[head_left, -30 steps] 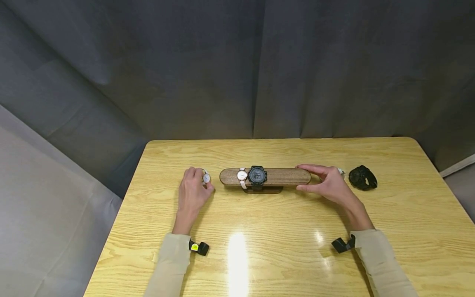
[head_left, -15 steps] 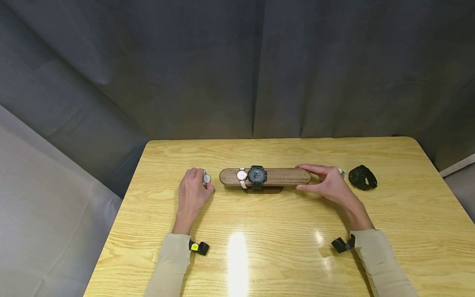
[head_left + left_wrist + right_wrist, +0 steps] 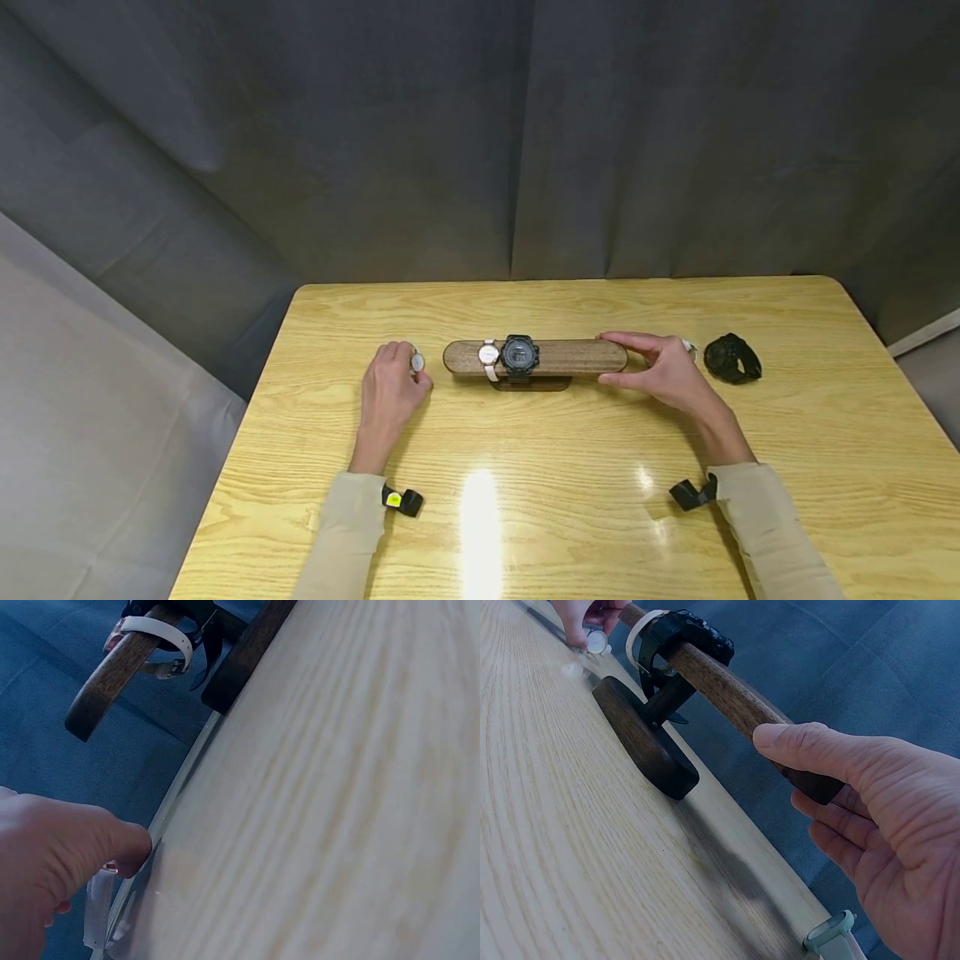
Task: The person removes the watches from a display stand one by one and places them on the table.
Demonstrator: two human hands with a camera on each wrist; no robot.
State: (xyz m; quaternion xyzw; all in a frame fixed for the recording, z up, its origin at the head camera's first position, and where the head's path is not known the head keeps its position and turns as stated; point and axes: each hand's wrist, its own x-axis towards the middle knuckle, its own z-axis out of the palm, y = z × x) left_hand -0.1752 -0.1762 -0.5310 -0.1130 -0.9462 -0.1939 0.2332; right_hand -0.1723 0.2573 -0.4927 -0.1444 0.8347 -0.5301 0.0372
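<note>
My left hand (image 3: 387,385) pinches a small watch (image 3: 417,362) with a round pale face, left of the wooden watch stand (image 3: 577,357). In the left wrist view, its white strap (image 3: 97,907) hangs below the fingers near the tabletop. My right hand (image 3: 670,372) grips the stand's right end, thumb on the near side. Around the stand's bar sit a white-strapped watch (image 3: 489,354) and, right beside it, a chunky black digital watch (image 3: 520,355). The fingers hide part of the left-hand watch.
A black watch (image 3: 732,359) lies on the table right of my right hand. A pale green watch (image 3: 832,937) lies close by, mostly hidden behind that hand in the head view. Dark curtain (image 3: 450,167) hangs behind the wooden table (image 3: 555,475).
</note>
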